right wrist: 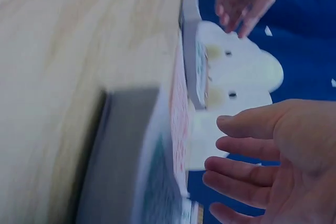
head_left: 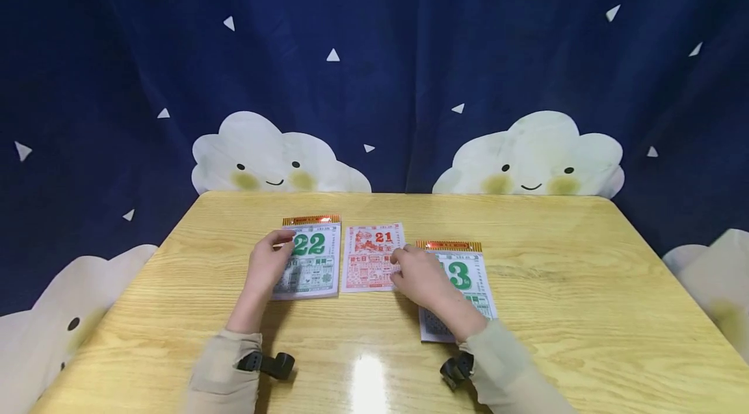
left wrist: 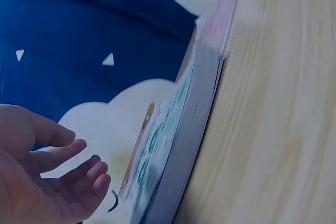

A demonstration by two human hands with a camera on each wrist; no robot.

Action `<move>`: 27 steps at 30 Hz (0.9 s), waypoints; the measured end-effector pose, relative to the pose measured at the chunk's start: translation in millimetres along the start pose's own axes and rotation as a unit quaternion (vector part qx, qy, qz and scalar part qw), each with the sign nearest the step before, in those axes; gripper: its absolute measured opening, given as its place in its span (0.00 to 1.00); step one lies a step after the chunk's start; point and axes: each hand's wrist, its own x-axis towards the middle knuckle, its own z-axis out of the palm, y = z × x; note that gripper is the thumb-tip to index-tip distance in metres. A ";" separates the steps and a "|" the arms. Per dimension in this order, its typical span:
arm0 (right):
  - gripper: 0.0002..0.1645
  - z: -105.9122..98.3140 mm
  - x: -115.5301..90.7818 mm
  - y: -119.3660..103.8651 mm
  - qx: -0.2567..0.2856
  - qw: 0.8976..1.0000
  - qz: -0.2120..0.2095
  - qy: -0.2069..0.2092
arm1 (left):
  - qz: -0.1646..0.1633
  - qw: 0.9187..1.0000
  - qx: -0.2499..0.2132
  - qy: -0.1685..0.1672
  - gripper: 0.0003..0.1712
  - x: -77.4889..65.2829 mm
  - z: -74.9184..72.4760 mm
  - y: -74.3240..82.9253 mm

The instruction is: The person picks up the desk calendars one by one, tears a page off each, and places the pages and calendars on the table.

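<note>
A thick tear-off calendar (head_left: pixel 316 274) with a green 22 lies at the left, its top edge banded red and gold. My left hand (head_left: pixel 270 263) hovers over its left side, fingers loosely bent and holding nothing; the left wrist view shows a gap between the fingers (left wrist: pixel 94 187) and the pad. A sheet (head_left: pixel 363 264) with a red 21 lies in the middle. Over its right edge and a second calendar (head_left: pixel 480 284) is my right hand (head_left: pixel 424 277), covering part of the number, where a green 3 shows. In the right wrist view its fingers (right wrist: pixel 239 187) are relaxed, with nothing between them.
The calendars lie on a light wooden table (head_left: pixel 585 303). Behind it hangs a dark blue curtain (head_left: pixel 380 24) with white triangles and smiling clouds. A black wrist camera (head_left: pixel 275 365) sits at the left sleeve, another (head_left: pixel 456 370) at the right.
</note>
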 end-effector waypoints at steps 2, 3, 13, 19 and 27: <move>0.12 -2.7 -2.5 7.3 0.008 1.000 0.020 0.009 | 0.002 1.000 -0.008 -0.004 0.18 -1.3 9.0 3.4; 0.12 -4.2 -3.7 10.7 0.012 0.999 0.026 0.015 | 0.003 1.000 -0.011 -0.005 0.18 -1.9 13.4 5.0; 0.25 -17.3 -16.0 43.8 0.060 0.994 0.083 0.024 | 0.075 0.994 -0.004 -0.075 0.18 -14.5 51.5 20.5; 0.22 -24.4 -26.3 63.8 0.086 0.989 0.115 0.025 | 0.105 0.989 0.007 -0.101 0.16 -22.4 68.5 24.0; 0.18 -36.4 -39.5 80.9 0.070 0.982 0.173 0.016 | 0.120 0.980 0.018 -0.156 0.14 -35.7 84.7 37.1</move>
